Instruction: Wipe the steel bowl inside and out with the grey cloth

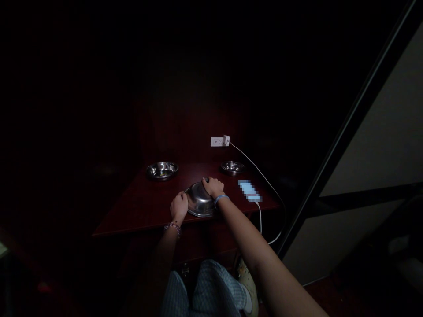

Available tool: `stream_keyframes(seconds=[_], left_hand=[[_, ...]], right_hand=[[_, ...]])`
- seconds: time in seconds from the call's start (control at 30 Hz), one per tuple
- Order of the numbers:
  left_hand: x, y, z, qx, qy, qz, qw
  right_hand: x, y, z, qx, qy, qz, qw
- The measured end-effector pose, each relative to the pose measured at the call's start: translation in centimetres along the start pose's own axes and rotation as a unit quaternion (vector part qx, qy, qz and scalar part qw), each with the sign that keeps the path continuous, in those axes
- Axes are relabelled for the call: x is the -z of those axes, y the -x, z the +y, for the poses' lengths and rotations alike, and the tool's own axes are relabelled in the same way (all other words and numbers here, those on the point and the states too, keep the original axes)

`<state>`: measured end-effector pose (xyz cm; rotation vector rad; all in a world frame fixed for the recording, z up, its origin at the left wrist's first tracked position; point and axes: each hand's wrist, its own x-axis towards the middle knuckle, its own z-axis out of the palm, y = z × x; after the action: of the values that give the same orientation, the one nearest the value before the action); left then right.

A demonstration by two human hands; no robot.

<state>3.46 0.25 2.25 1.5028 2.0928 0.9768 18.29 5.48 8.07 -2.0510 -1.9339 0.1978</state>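
Metal bowl (200, 201) is held between left grip (179, 206) and right grip (214, 187), both curled in | judged light, stiff, slippery | best taken by rim

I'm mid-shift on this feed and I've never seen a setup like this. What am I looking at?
There's no machine here: these are a person's own bare hands. The single picture comes from a camera worn on that person's head, looking forward and down.

The left hand grips one side of a shiny metal bowl, and the right hand holds its upper right. The bowl's rounded outside faces the camera, near the front edge of a dark red table.

Farther back sit a wide bowl on the left and a smaller bowl on the right. A pixelated, phone-like device lies at the right, with a white cable attached.
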Motion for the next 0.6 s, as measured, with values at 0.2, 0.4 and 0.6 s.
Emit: stream_keyframes(seconds=[0.2,0.4,0.6], left_hand=[[0.06,-0.03,-0.04,-0.001,-0.001,0.002,1.0],[0.01,-0.12,-0.12,0.001,0.003,0.001,1.0],[-0.15,-0.22,-0.21,-0.005,-0.005,0.003,1.0]], right_hand=[[0.23,0.04,0.34,-0.017,-0.006,0.006,1.0],[0.28,0.0,0.36,-0.022,-0.008,0.005,1.0],[0.11,-0.08,0.51,-0.023,-0.018,0.009,1.0]])
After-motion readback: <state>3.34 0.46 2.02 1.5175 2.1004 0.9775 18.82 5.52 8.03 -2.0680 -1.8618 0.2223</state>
